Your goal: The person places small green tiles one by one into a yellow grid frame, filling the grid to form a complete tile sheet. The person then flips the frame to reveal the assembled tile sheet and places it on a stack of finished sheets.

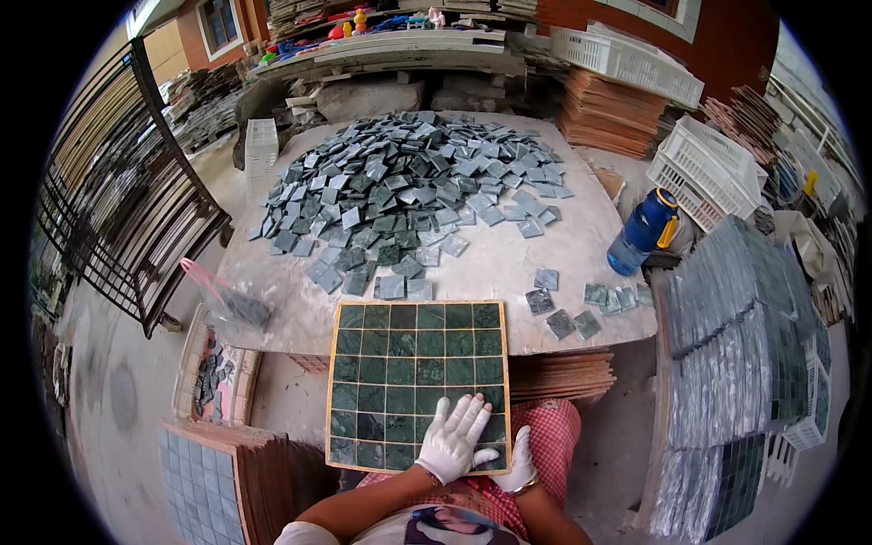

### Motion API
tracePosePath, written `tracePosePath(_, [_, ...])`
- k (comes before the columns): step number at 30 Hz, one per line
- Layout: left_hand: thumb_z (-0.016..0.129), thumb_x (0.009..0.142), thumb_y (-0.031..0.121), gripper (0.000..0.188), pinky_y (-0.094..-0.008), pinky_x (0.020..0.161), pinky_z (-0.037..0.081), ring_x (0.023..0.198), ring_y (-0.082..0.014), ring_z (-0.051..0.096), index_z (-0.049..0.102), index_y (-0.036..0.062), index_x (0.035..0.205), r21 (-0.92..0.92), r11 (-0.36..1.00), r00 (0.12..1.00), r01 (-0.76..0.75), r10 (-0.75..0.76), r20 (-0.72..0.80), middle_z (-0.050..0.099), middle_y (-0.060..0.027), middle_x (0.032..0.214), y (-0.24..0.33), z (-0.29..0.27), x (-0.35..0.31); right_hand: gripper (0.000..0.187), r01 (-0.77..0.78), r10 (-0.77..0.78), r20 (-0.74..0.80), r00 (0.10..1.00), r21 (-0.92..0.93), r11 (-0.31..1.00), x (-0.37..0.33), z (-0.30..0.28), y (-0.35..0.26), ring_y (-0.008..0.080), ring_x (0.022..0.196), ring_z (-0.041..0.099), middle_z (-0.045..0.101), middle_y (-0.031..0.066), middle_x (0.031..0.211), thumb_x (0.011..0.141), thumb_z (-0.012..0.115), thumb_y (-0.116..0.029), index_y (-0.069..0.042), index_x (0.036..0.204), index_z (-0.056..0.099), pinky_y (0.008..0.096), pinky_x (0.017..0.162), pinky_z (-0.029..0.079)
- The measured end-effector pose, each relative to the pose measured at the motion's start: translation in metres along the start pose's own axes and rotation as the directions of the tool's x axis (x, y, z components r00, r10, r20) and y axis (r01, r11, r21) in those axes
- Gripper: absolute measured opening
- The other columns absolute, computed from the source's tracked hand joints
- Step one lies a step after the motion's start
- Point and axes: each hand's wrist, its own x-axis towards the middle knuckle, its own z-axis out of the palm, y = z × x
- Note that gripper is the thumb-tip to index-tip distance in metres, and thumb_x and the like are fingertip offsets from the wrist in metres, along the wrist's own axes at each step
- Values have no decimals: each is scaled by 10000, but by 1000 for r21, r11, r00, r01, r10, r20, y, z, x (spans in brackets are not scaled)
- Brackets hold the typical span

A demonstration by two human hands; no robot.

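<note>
A square wooden-edged tray (331, 391) filled with rows of dark green stone tiles (400, 345) leans over my lap at the table's front edge. My left hand (451, 440), in a white glove with bare fingertips, lies flat on the tiles near the tray's lower right, fingers stretched out. At the lower right corner, against the tray's edge, is my gloved right hand (518, 468). One of its digits points upward, apart from the rest; the tray hides some of its fingers. A big heap of loose grey-green tiles (391, 182) covers the far part of the table (545, 259).
A blue bottle (640, 232) stands at the table's right edge, near several loose tiles (560, 323). Stacked tile sheets (736, 354) rise on the right; another tile stack (200, 481) stands lower left. A crate (191, 363) holds tile scraps. A metal rack (150, 200) is far left.
</note>
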Motion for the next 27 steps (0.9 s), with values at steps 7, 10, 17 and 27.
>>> tracePosePath(7, [474, 816, 558, 802, -461, 1097, 218, 1313, -285, 374, 332, 37, 1408, -377, 885, 960, -274, 278, -45, 388, -143, 1422, 56, 32, -6, 849, 511, -483, -185, 856, 169, 842, 1, -2, 21, 270, 1285, 388, 363, 118, 1430, 866, 254, -712, -79, 1432, 259, 406, 1078, 281])
tracePosePath(10, [479, 832, 533, 744, -477, 1093, 208, 1314, -280, 368, 366, 51, 1388, -211, 970, 991, -118, 128, 37, 397, -137, 1416, 31, 10, -20, 910, -197, -107, 393, 913, 655, 730, -8, -5, 0, 309, 1317, 340, 329, 133, 1454, 831, 275, -747, -64, 1433, 248, 465, 1076, 282])
tracePosePath(17, [461, 890, 455, 666, -526, 1097, 133, 1340, -359, 286, 336, 45, 1400, 212, 738, 767, 640, -628, -129, 324, -172, 1451, -101, -46, -135, 984, -4, -5, 93, 996, 103, 995, -10, 17, -6, 335, 1297, 366, 363, 115, 1439, 752, 341, -803, -102, 1439, 260, 523, 1050, 303])
tracePosePath(27, [462, 890, 470, 703, -513, 1101, 143, 1354, -387, 238, 295, 33, 1414, 90, 872, 877, 480, -474, -82, 313, -186, 1450, -82, -55, -116, 934, -17, 7, 68, 998, 156, 988, -8, 16, -5, 322, 1250, 429, 424, 113, 1399, 764, 357, -786, -97, 1394, 355, 518, 1026, 338])
